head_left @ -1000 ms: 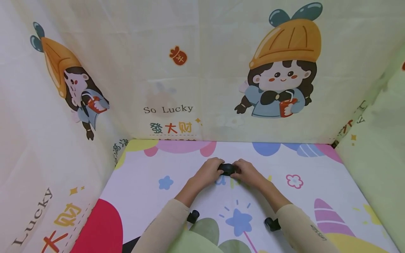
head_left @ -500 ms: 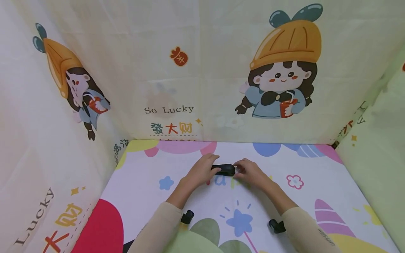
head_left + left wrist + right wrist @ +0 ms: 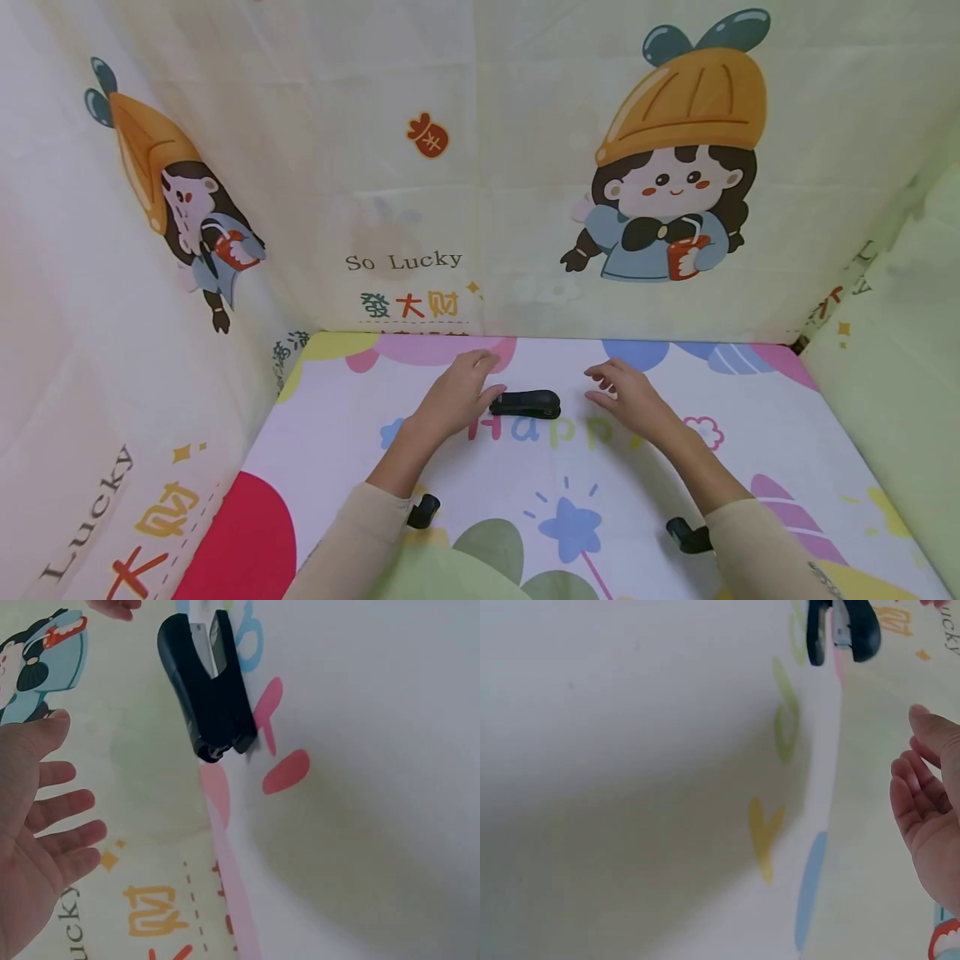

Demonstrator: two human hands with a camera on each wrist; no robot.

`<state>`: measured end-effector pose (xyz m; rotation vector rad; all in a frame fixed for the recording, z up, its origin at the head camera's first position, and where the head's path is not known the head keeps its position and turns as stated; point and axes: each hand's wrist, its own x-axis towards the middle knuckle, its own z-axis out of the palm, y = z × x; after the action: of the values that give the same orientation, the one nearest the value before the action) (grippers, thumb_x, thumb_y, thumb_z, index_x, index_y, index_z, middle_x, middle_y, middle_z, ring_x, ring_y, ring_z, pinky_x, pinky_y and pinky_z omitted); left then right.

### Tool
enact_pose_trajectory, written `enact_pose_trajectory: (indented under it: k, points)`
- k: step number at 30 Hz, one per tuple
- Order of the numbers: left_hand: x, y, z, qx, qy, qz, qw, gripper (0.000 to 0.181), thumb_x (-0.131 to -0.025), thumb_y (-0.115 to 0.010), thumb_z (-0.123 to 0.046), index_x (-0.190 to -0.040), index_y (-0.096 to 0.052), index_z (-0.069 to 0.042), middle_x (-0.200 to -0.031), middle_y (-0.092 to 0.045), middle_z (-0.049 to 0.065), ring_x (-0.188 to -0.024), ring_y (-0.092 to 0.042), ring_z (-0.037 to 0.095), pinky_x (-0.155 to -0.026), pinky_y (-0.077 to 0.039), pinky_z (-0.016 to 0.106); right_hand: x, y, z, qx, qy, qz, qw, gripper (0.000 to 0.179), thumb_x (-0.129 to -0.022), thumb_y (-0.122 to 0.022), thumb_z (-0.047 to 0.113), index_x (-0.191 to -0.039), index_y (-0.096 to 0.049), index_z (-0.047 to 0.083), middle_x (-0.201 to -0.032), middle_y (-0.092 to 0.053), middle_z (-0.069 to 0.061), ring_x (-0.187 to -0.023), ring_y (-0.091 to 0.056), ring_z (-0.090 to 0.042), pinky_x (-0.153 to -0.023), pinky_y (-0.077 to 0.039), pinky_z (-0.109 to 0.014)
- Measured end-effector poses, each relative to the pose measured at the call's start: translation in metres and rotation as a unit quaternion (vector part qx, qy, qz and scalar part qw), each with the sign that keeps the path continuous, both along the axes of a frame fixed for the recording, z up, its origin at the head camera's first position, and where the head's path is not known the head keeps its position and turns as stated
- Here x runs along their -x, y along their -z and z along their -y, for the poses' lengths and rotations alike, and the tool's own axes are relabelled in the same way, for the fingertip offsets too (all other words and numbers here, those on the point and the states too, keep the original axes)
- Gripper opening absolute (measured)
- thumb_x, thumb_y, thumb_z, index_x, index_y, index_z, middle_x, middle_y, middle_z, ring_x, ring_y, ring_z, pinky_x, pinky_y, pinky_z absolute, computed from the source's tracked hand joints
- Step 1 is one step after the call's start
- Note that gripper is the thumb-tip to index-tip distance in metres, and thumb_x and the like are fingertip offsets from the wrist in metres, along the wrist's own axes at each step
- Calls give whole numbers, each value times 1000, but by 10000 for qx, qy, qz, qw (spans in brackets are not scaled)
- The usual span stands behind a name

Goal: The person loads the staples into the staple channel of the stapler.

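A black stapler (image 3: 527,404) lies lengthwise across the far middle of the table, above the printed word "Happy". The left wrist view shows the stapler (image 3: 206,686) with a gap between its upper arm and base and a metal strip inside. My left hand (image 3: 456,392) is at the stapler's left end, fingers spread and not curled round it; in its wrist view the left hand (image 3: 45,832) is apart from it. To the right of the stapler, my right hand (image 3: 630,398) is held in the air with loosely bent fingers and nothing in it, as the right hand (image 3: 934,806) also appears in its wrist view.
The white table top (image 3: 480,500) carries printed shapes and letters. A cream cloth (image 3: 525,167) with cartoon prints stands as a wall behind it, with more cloth on both sides. Small black devices (image 3: 424,512) sit at both wrists.
Both hands have let go of the stapler and moved apart, the left to the left and the right to the right. The stapler, turned lengthwise between them, now lies fully visible.
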<state>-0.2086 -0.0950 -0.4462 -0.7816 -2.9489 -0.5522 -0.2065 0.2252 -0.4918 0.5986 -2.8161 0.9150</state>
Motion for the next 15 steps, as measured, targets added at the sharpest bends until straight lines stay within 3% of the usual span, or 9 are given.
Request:
enact_pose_trajectory:
  k: [6, 12, 15]
  points:
    - [3, -3, 15, 256, -124, -653, 9975, 65, -100, -68, -39, -154, -47, -10, -160, -45, 15, -150, -40, 35, -123, -35, 49, -5, -18, -10, -283, 381, -646, 9968, 34, -93, -76, 12, -123, -68, -1, -117, -64, -20, -106, -64, -37, -89, -57, -53]
    - [4, 2, 31, 736, -603, -792, 9923, 78, -100, -60, -52, -163, -31, -18, -168, -31, 15, -156, -26, 40, -125, -28, 58, -13, -30, -18, -1150, 723, -1571, 9782, 48, -92, -76, 18, -133, -61, -3, -139, -58, -27, -126, -56, -47, -105, -48, -63]
    - [2, 4, 38, 943, -735, -736, 9901, 80, -101, -56, -56, -166, -24, -22, -170, -24, 15, -158, -20, 41, -125, -25, 61, -18, -34, -23, -1490, 854, -1740, 9697, 56, -92, -75, 22, -140, -57, -2, -151, -49, -27, -137, -48, -49, -111, -41, -68]
